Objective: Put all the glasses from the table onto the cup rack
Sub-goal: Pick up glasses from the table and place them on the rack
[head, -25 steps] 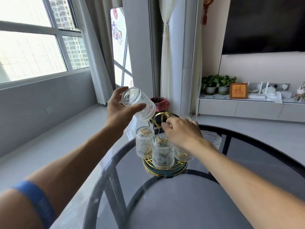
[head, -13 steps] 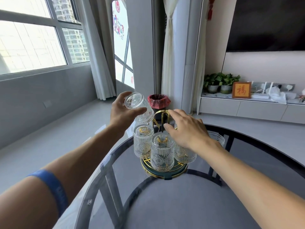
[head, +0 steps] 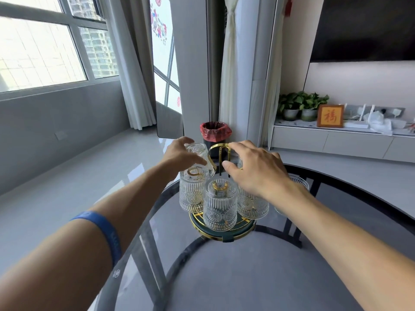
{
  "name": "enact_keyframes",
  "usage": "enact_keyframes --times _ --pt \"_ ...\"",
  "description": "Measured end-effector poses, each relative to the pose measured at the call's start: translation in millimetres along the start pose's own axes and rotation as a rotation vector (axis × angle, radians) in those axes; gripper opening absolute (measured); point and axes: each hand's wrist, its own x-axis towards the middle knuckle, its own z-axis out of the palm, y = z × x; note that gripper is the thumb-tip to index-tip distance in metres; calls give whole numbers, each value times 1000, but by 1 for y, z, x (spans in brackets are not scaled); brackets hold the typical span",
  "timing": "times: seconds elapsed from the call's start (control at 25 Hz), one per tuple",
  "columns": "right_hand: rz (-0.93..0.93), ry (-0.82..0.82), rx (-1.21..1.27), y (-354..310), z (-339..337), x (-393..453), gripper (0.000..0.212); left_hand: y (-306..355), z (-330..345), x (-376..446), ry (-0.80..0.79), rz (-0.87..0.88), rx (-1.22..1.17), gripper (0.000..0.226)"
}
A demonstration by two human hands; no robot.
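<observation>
Right now the glass (head: 200, 158) I am carrying sits tilted in my left hand (head: 182, 154), its base up toward the fingertips and its mouth angled down over the rear left of the cup rack (head: 222, 231). My left fingers curl over the top of it and the thumb presses its near side, so the grip is closed around that glass. Directly below it stands an inverted glass (head: 192, 194) already on the rack, and the two look touching or nearly so; I cannot tell which.

To the right of that grip, the rack's gold loop handle (head: 221, 151) rises between my two hands. My right hand (head: 254, 169) hovers palm down just past it, fingers loosely spread and gently curved, thumb tip pointing toward the handle. It covers the top of another inverted glass (head: 252, 203), but I cannot tell whether it is gripping anything.

Nearer to me than both hands, a third inverted glass (head: 220, 204) stands on the rack's front. Beyond my right wrist, one more glass (head: 297, 184) rests on the dark glass table (head: 224, 277), apart from the rack.

My left forearm reaches in from the lower left with a blue wristband (head: 105, 232) on it; the right comes from the lower right.
</observation>
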Motion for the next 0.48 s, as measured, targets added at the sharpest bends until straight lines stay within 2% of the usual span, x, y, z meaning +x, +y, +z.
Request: enact_keyframes --times 0.16,0.48 --pt "-2 15 27 -1 1 1 52 3 4 8 -78 -97 12 74" --pt "13 -15 -43 -7 -2 -5 54 3 13 8 15 -106 37 73"
